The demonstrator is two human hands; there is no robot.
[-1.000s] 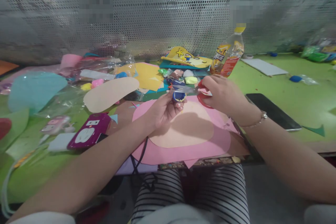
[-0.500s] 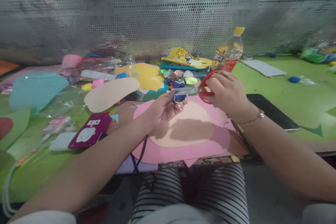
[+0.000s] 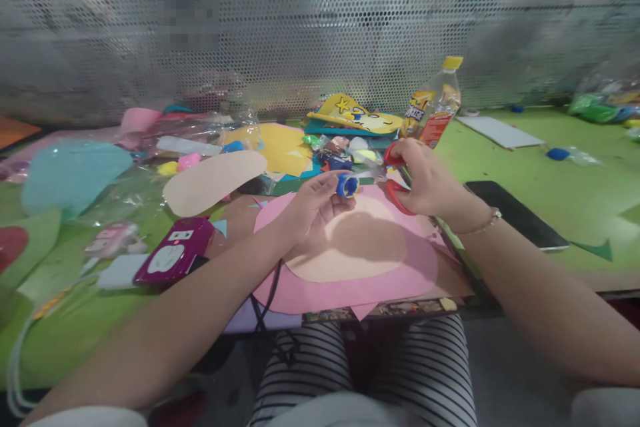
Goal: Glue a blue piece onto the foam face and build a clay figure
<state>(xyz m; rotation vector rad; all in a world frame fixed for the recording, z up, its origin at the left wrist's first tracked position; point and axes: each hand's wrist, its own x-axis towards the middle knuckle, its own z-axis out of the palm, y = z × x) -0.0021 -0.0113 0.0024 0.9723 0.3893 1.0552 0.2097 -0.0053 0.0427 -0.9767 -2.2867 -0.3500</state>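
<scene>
My left hand [image 3: 313,208] pinches a small blue piece [image 3: 346,185] between its fingertips, held above a pink sheet [image 3: 350,280] with a peach oval [image 3: 360,247] on it. My right hand [image 3: 425,177] grips red-handled scissors [image 3: 393,177]; their blades point left and meet the blue piece. Both hands hover over the green table [image 3: 550,200] just in front of me.
A black phone [image 3: 517,213] lies right of my right wrist. A drink bottle [image 3: 434,103] stands behind my hands. A magenta case [image 3: 173,257], a peach foam oval [image 3: 213,180], a teal shape [image 3: 70,170], yellow sheets and plastic bags crowd the left. A perforated metal screen [image 3: 320,27] backs the table.
The scissors' handles have spread apart after being closer together, and the blue piece has turned slightly in my left fingers. Both hands stay in about the same place.
</scene>
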